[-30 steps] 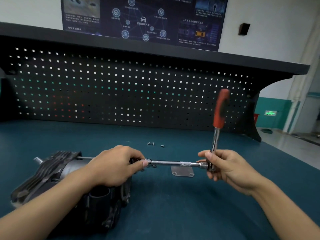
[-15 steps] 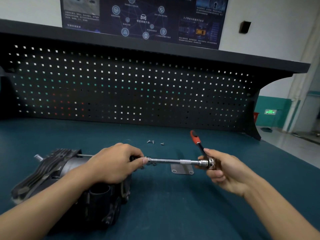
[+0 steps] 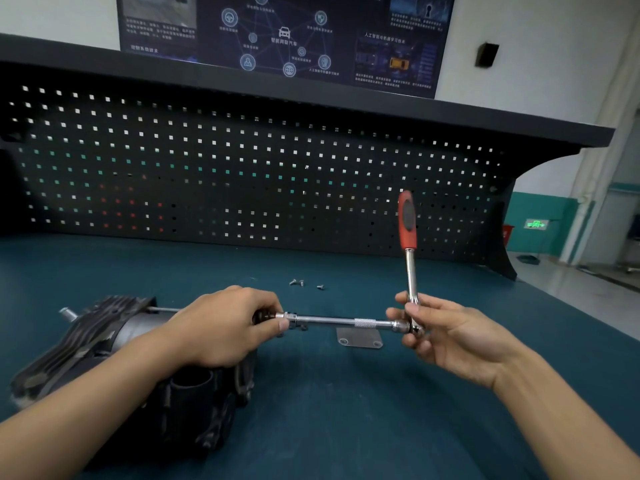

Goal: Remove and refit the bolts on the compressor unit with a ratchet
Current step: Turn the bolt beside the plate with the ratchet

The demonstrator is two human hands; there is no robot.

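Observation:
A dark finned compressor unit (image 3: 114, 337) lies on the teal bench at the lower left. My left hand (image 3: 221, 327) rests on its right end and pinches the socket end of a long chrome extension bar (image 3: 332, 320). The bar runs level to the right into the head of a ratchet (image 3: 410, 271), whose red handle points straight up. My right hand (image 3: 440, 334) grips the ratchet at its head. Three loose bolts (image 3: 301, 283) lie on the bench behind the bar. The bolt under the socket is hidden by my left hand.
A small metal plate (image 3: 360, 338) with two holes lies flat on the bench (image 3: 346, 410) just below the bar. A black pegboard (image 3: 242, 174) closes off the back under a dark shelf. The bench's right edge drops to the workshop floor.
The ratchet handle swung down and away half a second ago and now stands upright again. My left hand stayed on the socket end; the compressor did not move.

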